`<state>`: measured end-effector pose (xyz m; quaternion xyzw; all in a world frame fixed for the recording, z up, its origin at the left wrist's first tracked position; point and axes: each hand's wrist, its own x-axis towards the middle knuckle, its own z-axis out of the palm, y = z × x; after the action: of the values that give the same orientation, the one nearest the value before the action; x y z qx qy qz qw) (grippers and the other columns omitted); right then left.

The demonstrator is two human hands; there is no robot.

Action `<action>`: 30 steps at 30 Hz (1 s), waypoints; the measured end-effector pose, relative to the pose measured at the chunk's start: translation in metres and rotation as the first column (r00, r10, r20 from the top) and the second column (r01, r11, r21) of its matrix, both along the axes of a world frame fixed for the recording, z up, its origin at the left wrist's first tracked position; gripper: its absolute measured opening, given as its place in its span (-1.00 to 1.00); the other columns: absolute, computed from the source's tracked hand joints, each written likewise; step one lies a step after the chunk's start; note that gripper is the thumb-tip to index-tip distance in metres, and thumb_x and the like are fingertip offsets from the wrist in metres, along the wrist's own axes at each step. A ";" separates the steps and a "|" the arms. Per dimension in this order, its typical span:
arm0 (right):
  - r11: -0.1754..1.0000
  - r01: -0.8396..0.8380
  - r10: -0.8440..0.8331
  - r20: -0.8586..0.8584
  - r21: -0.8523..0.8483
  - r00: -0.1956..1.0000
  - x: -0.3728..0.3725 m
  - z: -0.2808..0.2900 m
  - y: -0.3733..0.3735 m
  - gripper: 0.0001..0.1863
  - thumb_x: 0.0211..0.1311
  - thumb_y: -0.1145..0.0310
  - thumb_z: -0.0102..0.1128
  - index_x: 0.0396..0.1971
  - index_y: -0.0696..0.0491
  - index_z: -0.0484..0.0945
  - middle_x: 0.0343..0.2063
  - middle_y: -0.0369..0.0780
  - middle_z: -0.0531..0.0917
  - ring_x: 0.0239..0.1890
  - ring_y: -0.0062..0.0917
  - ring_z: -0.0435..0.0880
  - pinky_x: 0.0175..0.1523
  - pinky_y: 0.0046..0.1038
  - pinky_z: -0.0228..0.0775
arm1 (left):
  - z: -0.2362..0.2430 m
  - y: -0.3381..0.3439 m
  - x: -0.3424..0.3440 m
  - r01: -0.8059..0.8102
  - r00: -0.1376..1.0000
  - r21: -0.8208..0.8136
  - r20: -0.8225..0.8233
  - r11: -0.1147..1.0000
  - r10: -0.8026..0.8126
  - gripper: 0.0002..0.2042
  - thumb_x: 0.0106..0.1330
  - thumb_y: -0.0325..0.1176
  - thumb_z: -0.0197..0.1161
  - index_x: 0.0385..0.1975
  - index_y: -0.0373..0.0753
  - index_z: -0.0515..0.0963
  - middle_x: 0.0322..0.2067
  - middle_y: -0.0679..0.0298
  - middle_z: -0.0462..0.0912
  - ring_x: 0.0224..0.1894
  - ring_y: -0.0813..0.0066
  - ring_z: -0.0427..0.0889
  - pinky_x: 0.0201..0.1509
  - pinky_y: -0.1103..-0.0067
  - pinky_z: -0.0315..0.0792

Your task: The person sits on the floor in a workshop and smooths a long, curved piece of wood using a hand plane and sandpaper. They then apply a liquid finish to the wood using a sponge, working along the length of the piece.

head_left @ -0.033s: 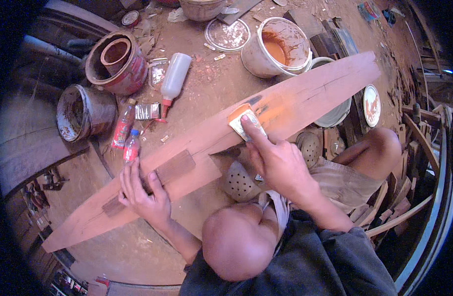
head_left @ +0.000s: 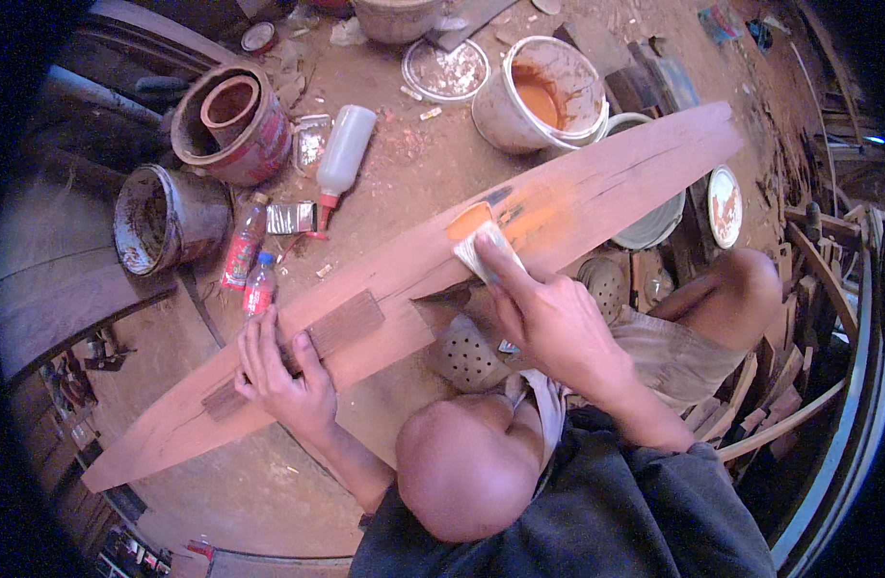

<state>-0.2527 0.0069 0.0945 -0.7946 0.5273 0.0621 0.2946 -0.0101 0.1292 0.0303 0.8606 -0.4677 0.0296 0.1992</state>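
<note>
A long wooden plank (head_left: 404,279) lay slanted across the dusty floor (head_left: 269,482), one pointed end toward the lower left, the other toward the upper right. The left hand (head_left: 283,380) rested flat on the plank near its lower-left end, fingers spread and open, pressing on the near edge beside a darker patch of wood, gripping nothing. The right hand (head_left: 543,313) pressed a small pale pad (head_left: 481,249) against the middle of the plank with straightened fingers, just beside a smear of orange stain (head_left: 529,217). Beyond the plank's far edge stood a white bucket (head_left: 539,96) holding orange liquid, with a round lid (head_left: 445,69) next to it. A white squeeze bottle (head_left: 344,154) lay on its side nearer the left, two small plastic bottles (head_left: 250,255) below it. A rusty red tin (head_left: 232,123) and a dark bucket (head_left: 163,220) stood at the far left. A perforated sandal (head_left: 466,352) lay under the plank's near edge
</note>
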 end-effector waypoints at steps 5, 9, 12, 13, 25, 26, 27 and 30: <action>0.991 0.087 -0.074 0.122 -0.106 0.990 0.005 0.012 -0.020 -0.51 0.33 0.36 0.07 0.26 0.04 0.34 -0.44 0.10 0.62 -0.37 0.05 0.61 -0.23 -0.02 0.41 | -0.004 0.000 0.005 0.020 0.998 -0.095 -0.061 0.995 -0.026 -0.60 0.30 0.00 0.17 0.01 -0.08 0.61 0.08 0.23 0.59 0.13 0.10 0.49 0.20 0.17 0.26; 0.990 0.078 -0.079 -0.007 -0.117 0.997 -0.006 -0.010 -0.014 -0.50 0.34 0.37 0.06 0.27 0.04 0.33 -0.41 0.12 0.62 -0.36 0.05 0.61 -0.22 -0.04 0.42 | -0.007 -0.002 0.000 0.025 0.999 -0.047 0.027 0.999 -0.024 -0.61 0.27 -0.03 0.21 0.00 -0.11 0.61 0.07 0.19 0.59 0.12 0.09 0.51 0.20 0.18 0.29; 0.997 -0.008 0.009 0.003 -0.081 1.000 -0.021 0.001 -0.004 -0.49 0.33 0.35 0.07 0.28 0.02 0.33 -0.39 0.11 0.62 -0.35 0.05 0.62 -0.21 -0.04 0.42 | -0.003 0.002 0.002 0.022 1.000 -0.062 0.001 0.998 -0.022 -0.61 0.26 -0.05 0.22 -0.01 -0.13 0.62 0.06 0.17 0.59 0.11 0.08 0.52 0.19 0.19 0.31; 0.999 -0.043 0.043 -0.010 -0.024 0.999 -0.022 0.014 -0.004 -0.49 0.33 0.35 0.07 0.28 0.02 0.32 -0.38 0.11 0.63 -0.35 0.05 0.62 -0.21 -0.04 0.43 | -0.002 0.005 0.004 0.019 1.000 -0.072 -0.001 0.997 -0.019 -0.61 0.26 -0.05 0.22 -0.02 -0.13 0.62 0.05 0.16 0.60 0.11 0.07 0.52 0.19 0.19 0.32; 0.457 -0.890 0.855 -0.273 -0.006 0.441 0.044 0.024 -0.093 -0.43 0.33 0.16 0.04 0.34 -0.14 0.27 -0.62 -0.09 0.60 -0.60 -0.18 0.65 -0.51 -0.15 0.48 | -0.007 0.002 0.005 0.020 0.999 -0.113 0.029 0.993 -0.017 -0.61 0.27 -0.01 0.20 -0.04 -0.11 0.63 0.03 0.17 0.61 0.11 0.08 0.53 0.16 0.18 0.33; 0.446 -0.895 0.864 -0.273 0.022 0.424 0.043 0.029 -0.101 -0.43 0.33 0.17 0.04 0.34 -0.15 0.27 -0.63 -0.08 0.59 -0.60 -0.18 0.65 -0.51 -0.15 0.48 | -0.007 0.004 0.004 0.016 0.998 -0.094 0.054 0.995 -0.011 -0.61 0.27 -0.01 0.20 -0.04 -0.10 0.64 0.03 0.17 0.61 0.12 0.09 0.53 0.16 0.17 0.33; 0.438 -0.897 0.870 -0.273 0.051 0.409 0.041 0.033 -0.107 -0.43 0.32 0.18 0.04 0.34 -0.16 0.27 -0.63 -0.08 0.59 -0.60 -0.19 0.65 -0.51 -0.15 0.48 | -0.008 0.005 0.002 0.003 0.999 -0.074 0.049 0.997 0.001 -0.62 0.26 -0.01 0.20 -0.04 -0.09 0.64 0.04 0.18 0.61 0.12 0.10 0.53 0.15 0.16 0.32; 0.558 -0.820 0.814 -0.277 0.126 0.511 0.008 0.030 -0.125 -0.47 0.29 0.23 0.07 0.29 -0.22 0.36 -0.62 -0.06 0.57 -0.55 -0.17 0.65 -0.41 -0.16 0.48 | -0.009 0.005 0.001 -0.005 1.000 -0.053 0.028 0.999 0.007 -0.63 0.25 -0.02 0.21 -0.05 -0.06 0.64 0.05 0.21 0.61 0.15 0.16 0.52 0.15 0.17 0.29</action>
<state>-0.2450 -0.1182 0.1247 -0.9319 0.1308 0.3091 0.1375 -0.0094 0.1339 0.0216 0.8560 -0.4670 0.0545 0.2151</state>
